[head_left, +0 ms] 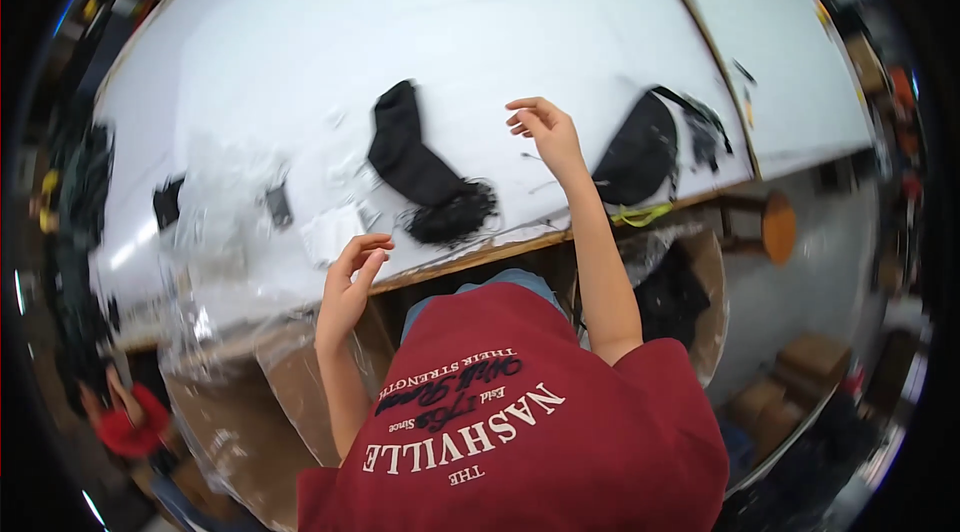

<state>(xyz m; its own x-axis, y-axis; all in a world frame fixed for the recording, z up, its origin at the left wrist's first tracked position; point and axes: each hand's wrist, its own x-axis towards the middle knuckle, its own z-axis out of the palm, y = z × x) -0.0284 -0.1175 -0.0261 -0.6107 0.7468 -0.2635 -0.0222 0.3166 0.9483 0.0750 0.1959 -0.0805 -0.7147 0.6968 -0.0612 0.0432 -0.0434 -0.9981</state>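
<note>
A black sock (400, 147) lies on the white table, its foot end toward a tangled heap of thin black strings (455, 214) near the front edge. My left hand (350, 277) hovers at the table's front edge, left of the heap. Its fingers are loosely bent and apart, with nothing seen in them. My right hand (543, 132) is raised over the table, right of the sock. Its fingers are half curled and spread, and no held thing shows. To its right rests a black pouch-like bag (640, 152) with a strap.
Clear plastic bags (215, 207) and a small white stack (332, 232) lie on the left. Below the edge stand plastic-lined boxes, one on the left (225, 412) and one on the right (708, 282) holding black items. A round stool (778, 227) stands right; another person (130, 417) is far left.
</note>
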